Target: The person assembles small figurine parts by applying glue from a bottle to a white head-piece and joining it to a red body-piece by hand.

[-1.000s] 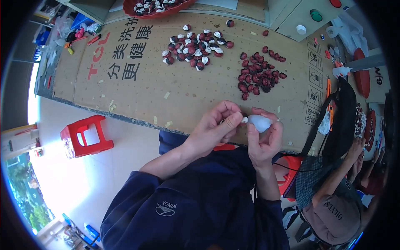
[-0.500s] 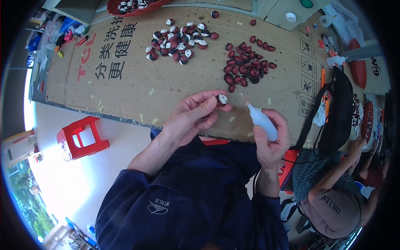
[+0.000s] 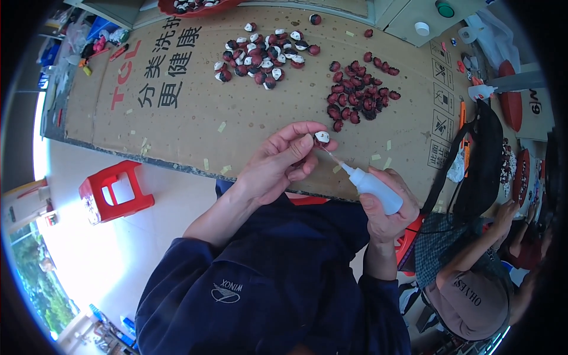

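Observation:
My left hand point(image 3: 281, 154) pinches a small round red, black and white piece point(image 3: 321, 138) between thumb and fingers, its white face turned up. In my right hand point(image 3: 390, 207) is a pale squeeze bottle point(image 3: 377, 190) with a thin needle tip, tilted up to the left. The tip ends at the lower edge of the small piece; whether it touches cannot be told. Just beyond my hands lies a heap of dark red, scalloped shell-like pieces point(image 3: 359, 89). Farther left is a pile of similar red, black and white pieces point(image 3: 260, 57).
Cardboard point(image 3: 195, 118) covers the table. A red bowl point(image 3: 201, 8) of such pieces sits at the far edge. On the right lie a black bag point(image 3: 479, 165) and an orange cutter point(image 3: 463, 115). A red stool point(image 3: 118, 192) stands left. Another person point(image 3: 473, 296) sits at right.
My right hand has turned the bottle so its needle tip moved left and down to the piece in my left hand. The left hand keeps its pinch; the view has shifted slightly.

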A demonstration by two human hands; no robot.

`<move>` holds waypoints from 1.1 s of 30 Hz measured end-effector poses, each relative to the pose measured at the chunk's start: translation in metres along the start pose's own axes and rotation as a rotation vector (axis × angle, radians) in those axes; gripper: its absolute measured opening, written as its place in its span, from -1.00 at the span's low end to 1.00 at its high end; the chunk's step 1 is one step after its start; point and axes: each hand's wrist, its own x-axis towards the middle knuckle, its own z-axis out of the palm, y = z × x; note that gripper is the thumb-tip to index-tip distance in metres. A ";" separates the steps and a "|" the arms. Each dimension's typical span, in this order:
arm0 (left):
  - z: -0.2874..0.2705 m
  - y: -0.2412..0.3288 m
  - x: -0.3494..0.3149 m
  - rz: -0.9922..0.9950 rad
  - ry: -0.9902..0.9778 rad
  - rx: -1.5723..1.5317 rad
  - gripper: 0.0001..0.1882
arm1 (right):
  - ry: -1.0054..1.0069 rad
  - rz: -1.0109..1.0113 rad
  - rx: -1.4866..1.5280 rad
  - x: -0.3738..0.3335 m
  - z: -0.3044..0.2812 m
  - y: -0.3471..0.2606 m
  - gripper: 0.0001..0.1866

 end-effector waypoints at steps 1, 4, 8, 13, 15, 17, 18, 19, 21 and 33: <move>0.000 0.001 0.000 -0.003 -0.010 -0.011 -0.73 | -0.006 0.000 -0.004 0.000 0.000 0.000 -0.60; -0.001 0.000 0.001 -0.008 -0.022 -0.018 -0.73 | -0.025 -0.008 -0.032 0.001 0.002 0.000 -0.61; -0.002 -0.001 0.001 -0.006 -0.032 -0.013 -0.73 | -0.031 0.023 -0.025 0.000 0.003 0.002 -0.61; 0.000 0.000 0.001 -0.020 -0.038 -0.008 -0.74 | -0.025 0.030 -0.012 0.001 0.005 0.003 -0.62; 0.000 0.000 0.001 -0.027 -0.030 -0.003 -0.74 | -0.021 0.021 -0.012 0.001 0.007 0.004 -0.62; -0.001 0.000 0.001 -0.025 -0.041 -0.019 -0.74 | -0.017 0.012 -0.013 0.001 0.006 0.003 -0.63; -0.001 -0.001 0.001 -0.025 -0.040 -0.020 -0.74 | -0.029 0.017 -0.018 0.001 0.005 0.002 -0.63; -0.002 -0.001 0.001 -0.016 -0.035 -0.024 -0.73 | -0.041 0.022 -0.024 0.001 0.003 0.000 -0.63; -0.003 -0.002 0.002 -0.008 -0.032 -0.029 -0.73 | -0.035 0.025 -0.028 0.002 0.002 -0.001 -0.64; -0.003 -0.001 0.001 0.003 -0.028 -0.034 -0.73 | -0.010 0.188 -0.057 -0.002 -0.002 -0.007 -0.60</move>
